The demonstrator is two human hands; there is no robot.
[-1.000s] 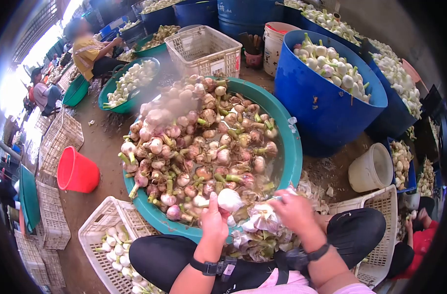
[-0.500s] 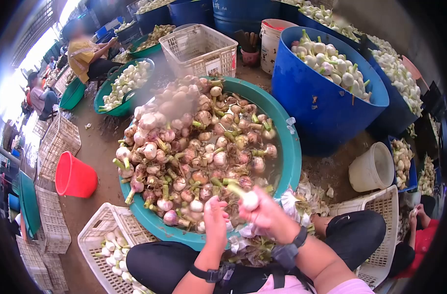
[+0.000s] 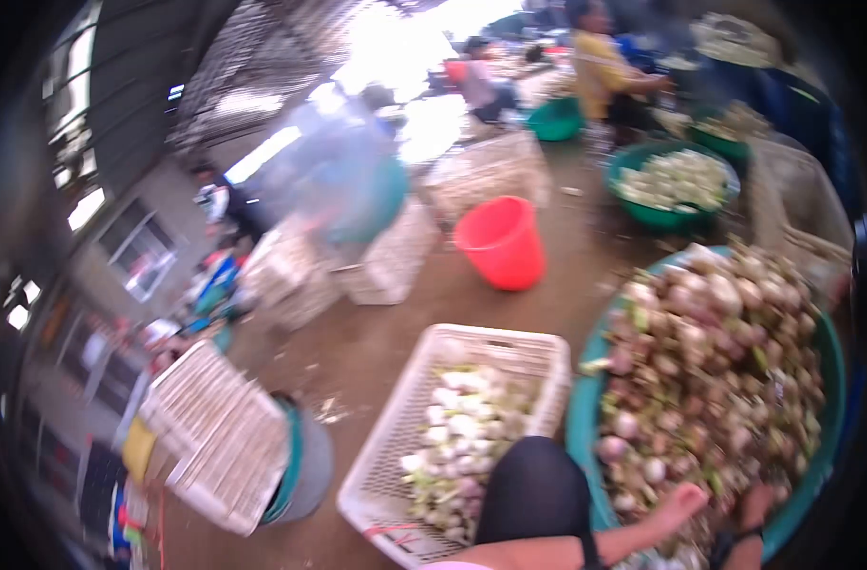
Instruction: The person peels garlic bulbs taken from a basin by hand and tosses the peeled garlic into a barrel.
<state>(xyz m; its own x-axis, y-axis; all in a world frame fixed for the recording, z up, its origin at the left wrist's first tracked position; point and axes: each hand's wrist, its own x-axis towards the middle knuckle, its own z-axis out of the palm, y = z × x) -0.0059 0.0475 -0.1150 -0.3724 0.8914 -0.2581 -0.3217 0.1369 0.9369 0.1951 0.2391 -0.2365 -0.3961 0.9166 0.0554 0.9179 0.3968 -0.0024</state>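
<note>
My left hand (image 3: pixel 682 503) is over the near edge of a heap of unpeeled garlic (image 3: pixel 714 380), its fingers smeared by motion. My right hand (image 3: pixel 756 505) sits close to its right, low in the view, and its grip is too blurred to read. No garlic bulb shows clearly in either hand. The heap fills a round teal tub (image 3: pixel 584 465) in front of me. Left of my dark-clad knee (image 3: pixel 536 494) stands a white plastic crate (image 3: pixel 381 475) with cleaned white garlic (image 3: pixel 457 427) inside.
A red bucket (image 3: pixel 502 245) stands on the wet floor beyond the crate. Stacked crates (image 3: pixel 395 256) are farther back. Another crate (image 3: pixel 229 437) rests on a bin at left. A green basin (image 3: pixel 671 217) holds white garlic; a person in yellow (image 3: pixel 600 71) sits behind it.
My view has swung left, so the tub and both hands now appear at the lower right. The garlic bulb seen earlier in my right hand is no longer distinguishable.
</note>
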